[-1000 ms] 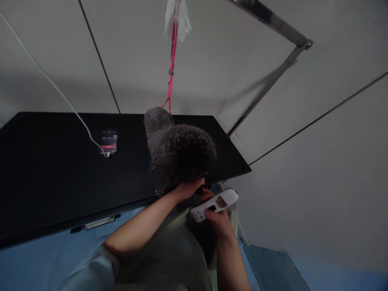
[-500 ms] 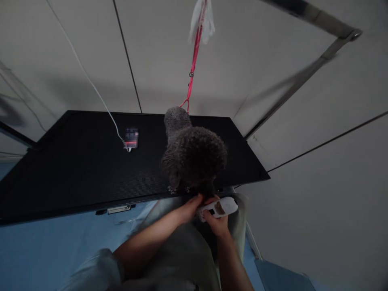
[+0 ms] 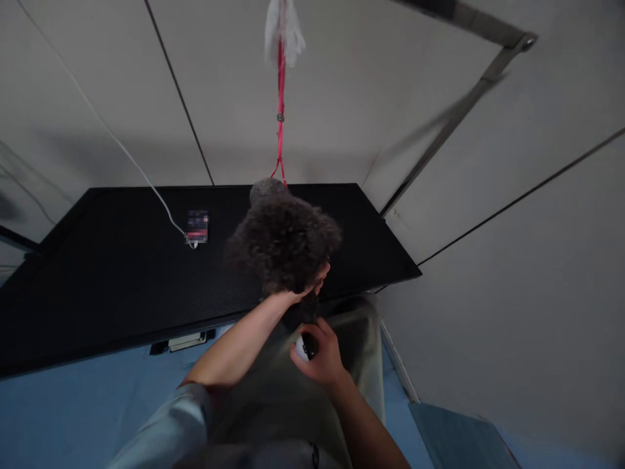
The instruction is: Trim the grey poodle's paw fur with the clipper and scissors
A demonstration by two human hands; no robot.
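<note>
A grey, curly-coated dog (image 3: 288,241) stands on the black grooming table (image 3: 146,280), with the dark fur of its head toward me. My left hand (image 3: 312,286) reaches under that fur from the front, fingers curled round the dog's near side; part of the hand is hidden by the coat. Just below, my right hand (image 3: 325,355) is wrapped round a white hair clipper (image 3: 301,348), seen nearly end-on with a dark part showing. The clipper's far end is hidden. A narrow dark part of the dog hangs between my two hands.
A pink grooming loop (image 3: 280,98) with white film on it runs down to behind the dog. On the table's left lies a blurred-out device (image 3: 198,227) on a white cable (image 3: 117,140). A metal arm (image 3: 449,127) rises at right against the wall panels.
My left hand has moved up from beside the clipper to the dog. The clipper has turned from lying sideways to nearly end-on. The dog's head has shifted, and the view has swung slightly.
</note>
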